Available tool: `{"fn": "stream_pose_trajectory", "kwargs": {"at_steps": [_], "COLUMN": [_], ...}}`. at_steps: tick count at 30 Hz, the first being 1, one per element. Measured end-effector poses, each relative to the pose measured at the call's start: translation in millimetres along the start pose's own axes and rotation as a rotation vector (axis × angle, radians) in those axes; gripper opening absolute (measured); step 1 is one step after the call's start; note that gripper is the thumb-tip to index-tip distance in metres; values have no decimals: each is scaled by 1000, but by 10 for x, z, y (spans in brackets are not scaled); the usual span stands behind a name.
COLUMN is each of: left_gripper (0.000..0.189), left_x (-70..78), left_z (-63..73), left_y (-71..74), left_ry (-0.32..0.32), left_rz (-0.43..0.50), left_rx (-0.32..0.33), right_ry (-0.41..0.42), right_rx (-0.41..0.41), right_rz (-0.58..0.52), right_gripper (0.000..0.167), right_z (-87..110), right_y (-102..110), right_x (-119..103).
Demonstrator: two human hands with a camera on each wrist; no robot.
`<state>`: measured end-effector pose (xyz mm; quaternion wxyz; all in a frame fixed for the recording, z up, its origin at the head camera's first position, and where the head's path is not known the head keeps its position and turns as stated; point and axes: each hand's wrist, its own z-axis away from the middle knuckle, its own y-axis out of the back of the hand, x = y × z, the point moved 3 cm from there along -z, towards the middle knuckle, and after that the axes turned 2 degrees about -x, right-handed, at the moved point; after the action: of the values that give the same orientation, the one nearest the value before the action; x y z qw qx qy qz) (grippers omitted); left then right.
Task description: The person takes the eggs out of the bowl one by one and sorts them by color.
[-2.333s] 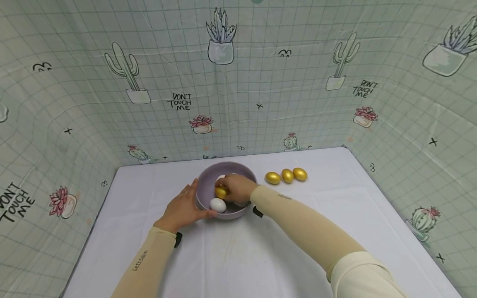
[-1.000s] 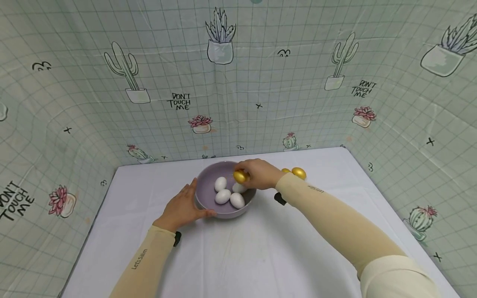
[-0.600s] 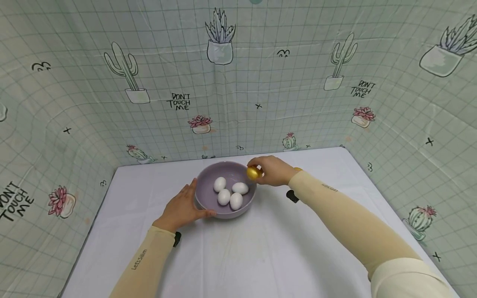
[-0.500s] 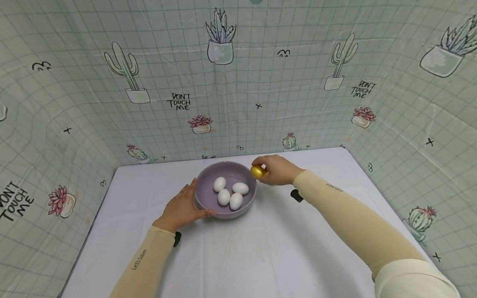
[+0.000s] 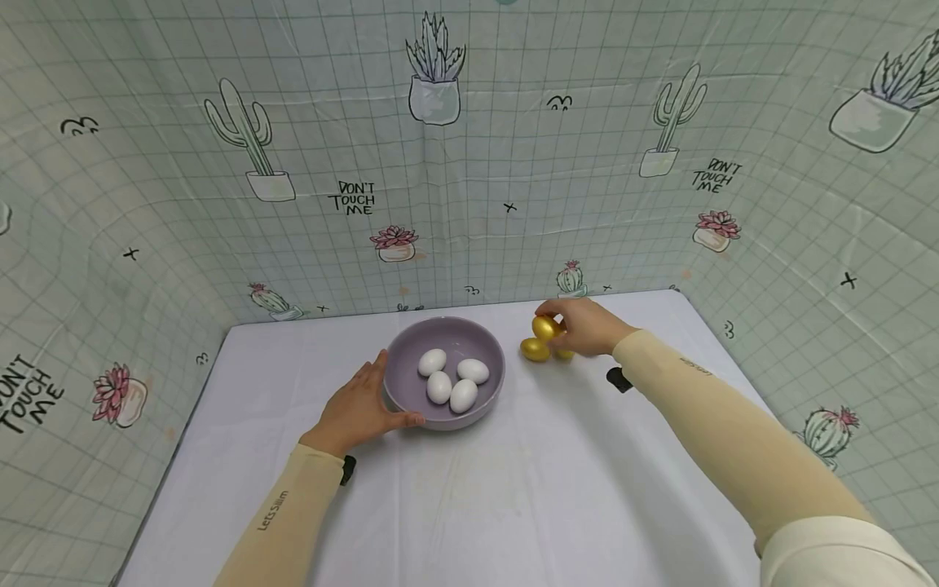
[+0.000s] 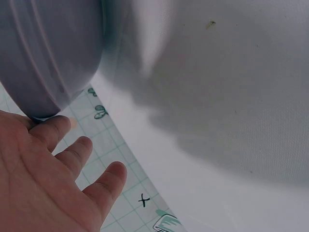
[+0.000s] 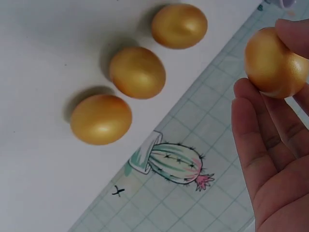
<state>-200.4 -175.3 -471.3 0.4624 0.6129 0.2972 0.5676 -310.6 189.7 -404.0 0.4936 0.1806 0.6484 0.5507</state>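
My left hand (image 5: 359, 416) lies against the left side of the purple bowl (image 5: 406, 383), thumb along its front and fingers spread along the outside. In the left wrist view, fairly straight fingers touch the bowl wall (image 6: 58, 63). Several white eggs (image 5: 439, 387) lie together inside the bowl. To the right, my right hand (image 5: 594, 326) pinches a golden egg (image 7: 270, 63) between thumb and fingertips. That egg is raised close to three other golden eggs (image 7: 137, 72), which sit in a row on the table; the hand partly covers these in the head view.
A white cloth (image 5: 469, 505) covers the table. Behind and at both sides rises a checked curtain (image 5: 469, 163) with printed cacti. The table's back edge runs just behind the bowl and golden eggs. Dark wrist cameras (image 5: 619, 379) sit under both wrists.
My right hand has lifted the golden egg out of the bowl and carried it right, to beside the other golden eggs. The white eggs shifted inside the bowl. The left hand stayed put.
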Motion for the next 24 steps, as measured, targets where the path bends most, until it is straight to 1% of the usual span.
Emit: {"fn": "stream_pose_trajectory", "kwargs": {"at_steps": [6,18,24], "left_gripper": [135,136,137], "left_x": [-4,-23,-11], "left_z": [-2,-17,-8], "left_y": [-5,-29,-13], "left_ry": [2,3,2], "left_rz": [0,1,1], "left_rx": [4,10,4], "right_ry": [-52,-107,-134], "right_rx": [-1,19,38], "right_rz": [-3,-15,-5], "right_gripper": [49,51,51], "right_z": [54,193,226], "right_y": [51,159,166], "right_x": [210,525,717]}}
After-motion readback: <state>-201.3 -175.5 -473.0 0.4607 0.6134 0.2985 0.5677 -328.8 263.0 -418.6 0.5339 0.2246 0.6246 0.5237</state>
